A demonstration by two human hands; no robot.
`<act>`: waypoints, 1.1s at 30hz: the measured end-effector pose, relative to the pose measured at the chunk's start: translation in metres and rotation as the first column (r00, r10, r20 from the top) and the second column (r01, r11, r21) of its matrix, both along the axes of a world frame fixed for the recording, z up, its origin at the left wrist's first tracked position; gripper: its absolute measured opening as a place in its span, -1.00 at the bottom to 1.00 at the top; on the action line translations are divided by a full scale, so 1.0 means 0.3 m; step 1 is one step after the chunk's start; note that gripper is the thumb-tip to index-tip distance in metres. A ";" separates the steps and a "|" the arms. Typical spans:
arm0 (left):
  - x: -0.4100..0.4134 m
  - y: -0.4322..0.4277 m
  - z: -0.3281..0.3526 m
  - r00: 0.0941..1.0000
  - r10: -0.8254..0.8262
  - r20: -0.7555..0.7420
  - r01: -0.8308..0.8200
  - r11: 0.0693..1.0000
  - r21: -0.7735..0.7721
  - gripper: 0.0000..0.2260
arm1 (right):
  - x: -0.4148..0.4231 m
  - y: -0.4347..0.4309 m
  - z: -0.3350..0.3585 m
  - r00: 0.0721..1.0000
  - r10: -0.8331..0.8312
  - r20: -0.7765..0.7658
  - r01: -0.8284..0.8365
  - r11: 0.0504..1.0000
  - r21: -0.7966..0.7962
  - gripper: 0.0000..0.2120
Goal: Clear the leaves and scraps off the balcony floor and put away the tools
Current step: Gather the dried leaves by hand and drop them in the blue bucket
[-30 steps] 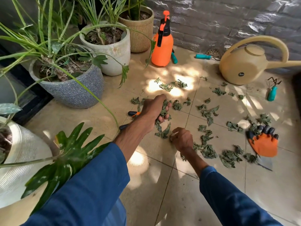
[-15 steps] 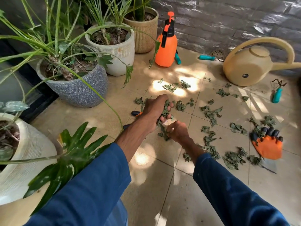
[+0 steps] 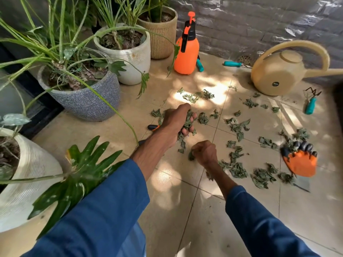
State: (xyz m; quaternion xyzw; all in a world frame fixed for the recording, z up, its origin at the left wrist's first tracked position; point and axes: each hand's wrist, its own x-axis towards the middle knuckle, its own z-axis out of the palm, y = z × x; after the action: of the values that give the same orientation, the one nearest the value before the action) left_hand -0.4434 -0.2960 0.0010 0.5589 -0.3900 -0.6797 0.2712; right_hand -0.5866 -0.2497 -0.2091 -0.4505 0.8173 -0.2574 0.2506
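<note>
The left hand (image 3: 176, 120) is gripping a thick bunch of leaves (image 3: 187, 121), in front of the orange spray bottle (image 3: 186, 51) on the side nearer to the person, and some pieces are hanging loose below the curled fingers; I am thinking these could be slipping out and falling back on the floor tiles (image 3: 204, 210) if the hand is taking more than it can hold. The right hand (image 3: 205, 153), nearer again and slightly right of the bottle, is pinching one small leaf scrap (image 3: 191, 156) with closed fingers. Most of the scattered leaves (image 3: 237, 166) are lying right of the bottle and nearer to the person, some touching the orange glove (image 3: 301, 163) far right of it, so they are easy to be missing. What is looking like pruners (image 3: 153, 127) is lying half hidden beside the left hand, and a careless grab there could be meeting the blades. The leaves are looking dry, thin and crumpled, dull green; the tiles are smooth and beige, shining in sun patches; the bottle is glossy plastic, round below and narrow on top
</note>
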 end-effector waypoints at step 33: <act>0.041 0.012 0.034 1.000 0.023 -0.008 -0.023 0.999 -0.033 -0.79 | 0.060 0.040 -0.040 0.932 0.252 -0.261 -0.218 0.964 0.154 -0.87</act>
State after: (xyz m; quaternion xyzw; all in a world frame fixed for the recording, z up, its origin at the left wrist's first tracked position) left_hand -0.4311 -0.2923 0.0112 0.5564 -0.3937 -0.6719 0.2898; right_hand -0.5685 -0.2377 -0.2211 -0.5606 0.7987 -0.1091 0.1897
